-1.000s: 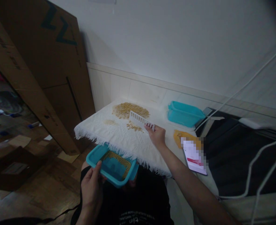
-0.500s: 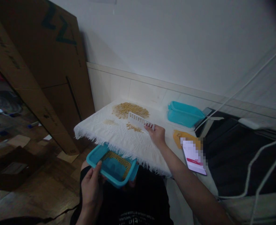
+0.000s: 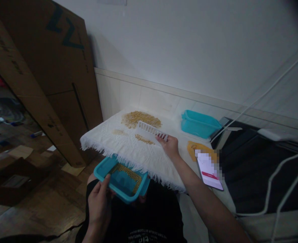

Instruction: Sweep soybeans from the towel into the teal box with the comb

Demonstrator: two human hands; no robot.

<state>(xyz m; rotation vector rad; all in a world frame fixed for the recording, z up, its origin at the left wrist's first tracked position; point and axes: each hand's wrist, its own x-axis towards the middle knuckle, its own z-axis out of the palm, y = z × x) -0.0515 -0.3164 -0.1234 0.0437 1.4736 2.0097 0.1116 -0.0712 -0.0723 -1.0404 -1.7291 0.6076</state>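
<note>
My left hand [image 3: 100, 197] grips the near left rim of a teal plastic bin [image 3: 104, 167], thumb over the edge. The bin sits at my lap, just under the table's fringed edge, with soybeans [image 3: 137, 182] along its far and right inner sides. In my right hand [image 3: 169, 145] is a white slotted plastic strip [image 3: 149, 128], held by its right end above the tablecloth. A small row of soybeans [image 3: 144, 139] lies on the near side of the strip. Beyond it spreads a larger soybean pile [image 3: 141, 118].
A white fringed cloth [image 3: 108, 141] covers the table. At the back right stands a second teal bin [image 3: 199, 124]. A phone [image 3: 207, 168] lies by a yellow-orange item [image 3: 190, 150]. White cables [image 3: 267, 189] cross the right side; a tall cardboard box [image 3: 63, 74] stands left.
The small row of soybeans has shifted slightly left and toward me, with the strip staying nearly in place. My left hand and the bin have not visibly moved.
</note>
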